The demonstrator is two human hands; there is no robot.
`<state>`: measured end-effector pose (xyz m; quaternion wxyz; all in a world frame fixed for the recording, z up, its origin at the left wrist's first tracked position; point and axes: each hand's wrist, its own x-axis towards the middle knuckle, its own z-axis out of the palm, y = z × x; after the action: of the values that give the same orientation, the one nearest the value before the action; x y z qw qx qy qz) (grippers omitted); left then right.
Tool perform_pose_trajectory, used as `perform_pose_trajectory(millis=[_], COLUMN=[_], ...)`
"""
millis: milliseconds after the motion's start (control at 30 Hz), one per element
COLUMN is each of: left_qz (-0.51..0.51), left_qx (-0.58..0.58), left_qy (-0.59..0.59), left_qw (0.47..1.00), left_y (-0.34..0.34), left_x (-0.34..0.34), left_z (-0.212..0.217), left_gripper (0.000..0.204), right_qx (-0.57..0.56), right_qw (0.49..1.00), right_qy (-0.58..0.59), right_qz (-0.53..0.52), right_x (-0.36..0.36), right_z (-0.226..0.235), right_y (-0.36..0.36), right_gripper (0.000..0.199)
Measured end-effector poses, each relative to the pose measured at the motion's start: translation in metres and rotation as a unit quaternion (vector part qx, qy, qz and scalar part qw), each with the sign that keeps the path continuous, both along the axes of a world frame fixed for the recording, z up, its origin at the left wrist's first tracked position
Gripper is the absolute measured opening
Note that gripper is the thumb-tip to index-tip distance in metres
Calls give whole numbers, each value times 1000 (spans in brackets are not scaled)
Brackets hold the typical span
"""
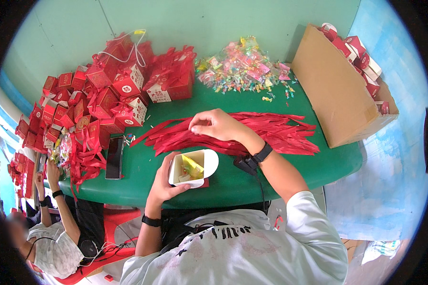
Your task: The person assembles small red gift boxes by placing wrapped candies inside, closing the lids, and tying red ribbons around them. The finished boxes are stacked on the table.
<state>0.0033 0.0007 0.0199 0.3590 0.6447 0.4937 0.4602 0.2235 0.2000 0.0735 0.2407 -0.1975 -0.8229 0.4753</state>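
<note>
My left hand (164,183) cups an open small box (191,168) with sweets inside, low centre of the frame, not yet tied. My right hand (214,124) pinches one of the red ribbons (271,130) spread mid-desk. Finished red boxes (119,90) crowd the upper left; wrapped sweets (242,66) lie top centre; a cardboard carton (337,95) stands upper right.

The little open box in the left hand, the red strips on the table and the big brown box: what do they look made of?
The little box looks like thin card, white and matt inside, with crisp folded flaps. The red strips seem to be satin ribbon: thin, limp, faintly shiny, though paper cannot be ruled out. The big brown box looks like plain corrugated cardboard, dull and unprinted on its side.
</note>
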Motion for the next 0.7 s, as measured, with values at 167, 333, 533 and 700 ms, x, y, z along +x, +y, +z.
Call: perform_pose_trajectory(millis=[167,333,533,700], left_qz=[-9,31,21,49], left_qx=[1,125,143,97], left_qy=[0,36,33,30], left_qw=[1000,991,989,994], left_y=[0,0,3,0], left_x=[-1,-3,-7,-5], left_z=[1,-14,-27,-24], left_gripper=[101,109,126,121], right_qx=[-75,-77,-66,-88], right_qw=[996,996,989,983], right_qy=[48,47,-37,-42], right_qz=[-30,4,124,155], right_x=[3,3,4,-1], right_z=[-16,-15,-2,5], right_y=[19,17,1,-13], right_gripper=[23,25,45,52])
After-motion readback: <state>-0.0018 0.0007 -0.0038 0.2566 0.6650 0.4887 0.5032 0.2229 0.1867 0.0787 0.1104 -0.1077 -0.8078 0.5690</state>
